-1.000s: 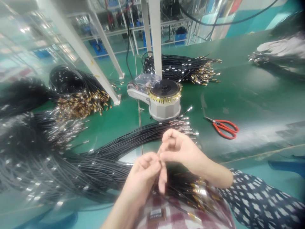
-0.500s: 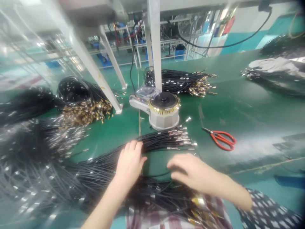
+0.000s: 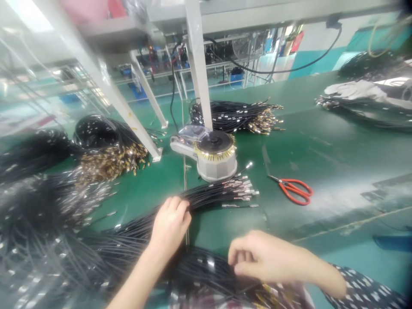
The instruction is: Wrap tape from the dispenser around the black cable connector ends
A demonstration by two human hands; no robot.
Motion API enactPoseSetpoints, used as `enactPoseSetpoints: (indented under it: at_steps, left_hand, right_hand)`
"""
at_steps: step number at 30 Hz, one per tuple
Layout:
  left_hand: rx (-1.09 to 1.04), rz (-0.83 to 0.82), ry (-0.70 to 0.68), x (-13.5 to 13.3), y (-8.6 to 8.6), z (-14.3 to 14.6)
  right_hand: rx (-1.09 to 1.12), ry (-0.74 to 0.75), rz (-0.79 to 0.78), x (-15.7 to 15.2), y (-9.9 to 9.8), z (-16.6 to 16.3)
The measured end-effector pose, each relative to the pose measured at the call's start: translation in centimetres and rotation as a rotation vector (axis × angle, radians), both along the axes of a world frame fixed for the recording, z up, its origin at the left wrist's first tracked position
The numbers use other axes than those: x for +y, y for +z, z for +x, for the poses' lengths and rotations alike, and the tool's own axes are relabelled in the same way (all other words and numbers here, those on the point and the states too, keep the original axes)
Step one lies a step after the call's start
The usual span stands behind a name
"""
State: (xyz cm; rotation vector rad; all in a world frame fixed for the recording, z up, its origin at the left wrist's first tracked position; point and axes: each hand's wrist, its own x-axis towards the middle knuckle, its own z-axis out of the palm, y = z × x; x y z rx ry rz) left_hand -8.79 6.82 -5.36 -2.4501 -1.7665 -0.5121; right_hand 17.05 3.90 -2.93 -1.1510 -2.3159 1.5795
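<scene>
My left hand (image 3: 169, 225) lies on a long bundle of thin black cables (image 3: 212, 198) with metal tips, its fingers curled over the strands near the bundle's middle. My right hand (image 3: 257, 257) hovers low at the near edge over a second heap of black cables (image 3: 206, 270) with gold ends, fingers bent and pinched together at a strand; what it grips is too small to make out. The bundle's silver tips (image 3: 243, 191) fan out to the right, in front of a round grey tape dispenser (image 3: 214, 155).
Red-handled scissors (image 3: 294, 189) lie on the green table (image 3: 337, 146) to the right. More cable bundles sit at the back (image 3: 238, 116), at the left (image 3: 103, 146) and far right (image 3: 363, 103). White frame posts (image 3: 198, 64) rise behind the dispenser.
Both hands were pinched together in front of me a second ago. They then parted: the left went onto the long bundle, the right dropped to the near heap and curled its fingers.
</scene>
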Motion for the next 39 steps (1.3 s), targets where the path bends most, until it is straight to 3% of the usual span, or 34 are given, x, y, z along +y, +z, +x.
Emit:
enactPoseSetpoints:
  at_steps: [8, 12, 14, 20, 24, 28, 31, 33, 36, 39]
  left_hand:
    - [-0.233, -0.044, 0.019, -0.8, 1.0, -1.1]
    - [-0.465, -0.113, 0.096, -1.0, 2.2, -1.2]
    - [-0.517, -0.161, 0.132, -1.2, 2.6, -1.2]
    - [-0.57, -0.167, 0.148, -1.5, 2.6, -0.9]
    - [-0.589, -0.163, 0.133, -1.6, 2.4, -0.9]
    - [-0.564, -0.211, 0.105, -1.9, 2.2, -0.5]
    - [-0.533, -0.279, 0.097, -2.9, 2.3, 0.0]
    - [-0.526, -0.414, 0.045, -4.0, 2.9, 0.1]
    - [-0.624, -0.664, -0.086, -5.5, 4.2, 0.0]
    - [-0.864, -0.707, -0.143, -5.9, 5.5, 0.2]
  right_hand:
    - [0.033, 0.01, -0.043, 0.4, -0.3, -0.1]
    - [0.119, -0.204, 0.095, 1.1, 0.5, -0.4]
    - [0.192, -0.29, 0.09, 1.7, 0.7, -0.8]
    - [0.448, -0.508, -0.263, 4.1, -1.4, -2.6]
    - [0.556, -0.482, -0.394, 4.9, -1.8, -3.8]
    - [0.836, -0.561, -0.275, 4.7, -0.5, -4.9]
    - [0.901, -0.652, -0.189, 4.6, 0.6, -5.4]
    - [0.881, -0.6, -0.211, 4.7, 1.3, -5.3]
    - [0.713, -0.274, -0.349, 4.5, 2.4, -5.0]
    - [0.544, 0.001, -0.429, 3.8, 3.4, -5.1]
